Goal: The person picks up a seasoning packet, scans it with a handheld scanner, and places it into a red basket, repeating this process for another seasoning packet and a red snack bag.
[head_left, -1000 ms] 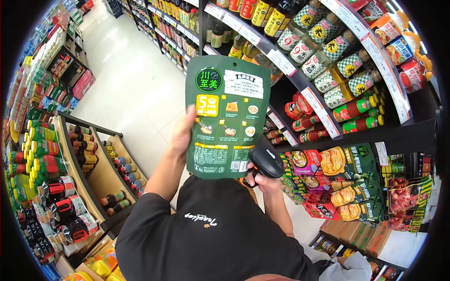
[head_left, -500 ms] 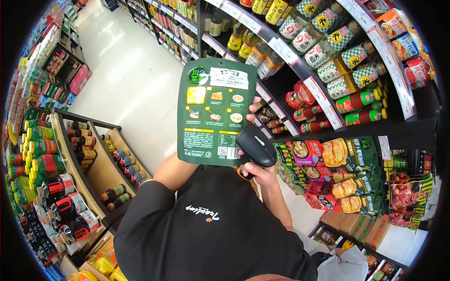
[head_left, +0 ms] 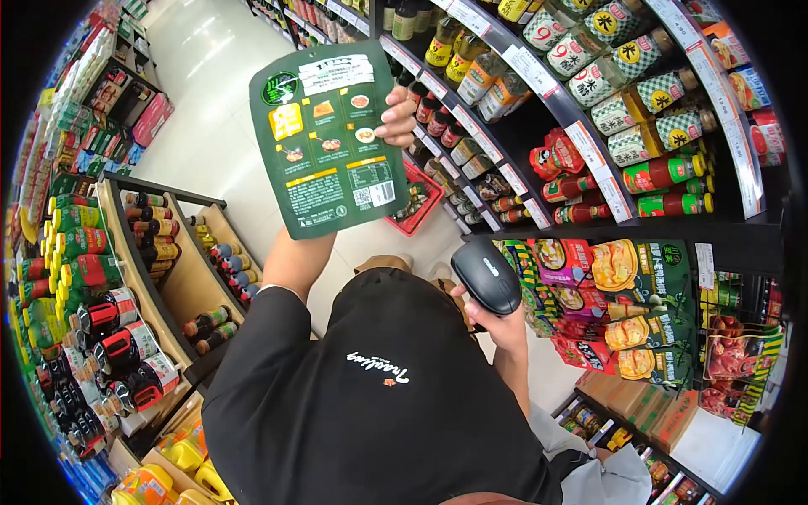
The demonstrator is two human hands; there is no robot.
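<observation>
Now, the dark-green, flat pouch with white and yellow printing [head_left: 320, 172] has shifted towards the upper left of the frame, and the rounded black handheld device [head_left: 486, 273], which overlapped its lower right corner half a second ago, sits apart from it, right of centre. That leaves the pouch's whole printed back uncovered, with the black-and-white barcode [head_left: 384, 193] in plain sight at its lower right. The left hand [head_left: 397, 119] grips the pouch from behind, its fingers closed over the right edge; its thumb is hidden. The right hand [head_left: 503, 326] has its fingers closed around the device; whether any presses a button, I cannot tell. Between pouch and shelf, a red plastic basket [head_left: 429, 211] shows on the floor, and right of the device hang glossy green and red food packets [head_left: 652, 282].
</observation>
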